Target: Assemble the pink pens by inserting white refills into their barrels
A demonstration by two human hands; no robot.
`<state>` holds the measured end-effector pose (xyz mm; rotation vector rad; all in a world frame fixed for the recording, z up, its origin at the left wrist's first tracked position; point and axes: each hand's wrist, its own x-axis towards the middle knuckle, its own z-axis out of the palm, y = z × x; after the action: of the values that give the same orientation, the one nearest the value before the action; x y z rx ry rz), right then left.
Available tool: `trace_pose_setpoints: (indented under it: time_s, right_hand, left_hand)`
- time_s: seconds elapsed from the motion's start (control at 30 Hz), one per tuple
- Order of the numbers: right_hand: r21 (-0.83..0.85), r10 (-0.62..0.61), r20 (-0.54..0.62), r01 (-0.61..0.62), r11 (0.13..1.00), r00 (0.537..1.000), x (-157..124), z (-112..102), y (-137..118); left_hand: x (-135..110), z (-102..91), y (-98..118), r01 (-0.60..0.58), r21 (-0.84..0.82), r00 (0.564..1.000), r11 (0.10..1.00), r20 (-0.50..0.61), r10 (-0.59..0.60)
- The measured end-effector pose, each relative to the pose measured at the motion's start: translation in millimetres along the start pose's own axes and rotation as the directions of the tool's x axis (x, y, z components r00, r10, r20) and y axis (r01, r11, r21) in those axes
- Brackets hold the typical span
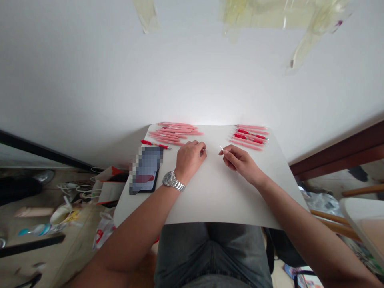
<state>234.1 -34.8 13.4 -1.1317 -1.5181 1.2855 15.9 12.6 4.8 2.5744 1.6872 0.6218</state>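
Note:
My left hand (190, 160), with a metal watch (173, 181) on its wrist, is closed over the white table (210, 196); what its fingers hold, if anything, is hidden. Between the thumb and fingers of my right hand (238, 160) is a thin white stick-like piece (221, 148), its tip pointing up and left. Several pink pens (174, 130) lie in a pile beyond my left hand. A red pen (154, 144) rests just in front of that pile. Beyond my right hand is a group of pink pens (247, 147) with red pens (253, 138) among them.
A phone or tablet (154, 182), its screen blurred out, lies at the table's left. A white wall (192, 72) with yellowed tape rises behind the table. On the floor at left are a bottle (39, 229), cables and an opened box (112, 188). A chair (360, 212) stands at right.

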Motion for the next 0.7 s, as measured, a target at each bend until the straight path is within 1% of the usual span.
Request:
trace_pose_setpoints:
  time_s: [0.47,0.7]
  right_hand:
    - [-0.003,0.0,0.011,0.0,1.0,1.0,-0.5,-0.4,-0.4]
    - [-0.008,0.006,0.008,-0.006,1.0,1.0,-0.5,-0.5,-0.7]
  left_hand:
    - [-2.5,-1.1,-0.7,0.002,-0.006,1.0,1.0,-0.009,-0.002]
    - [-3.1,-2.1,-2.4,-0.025,0.004,1.0,1.0,0.007,0.025]
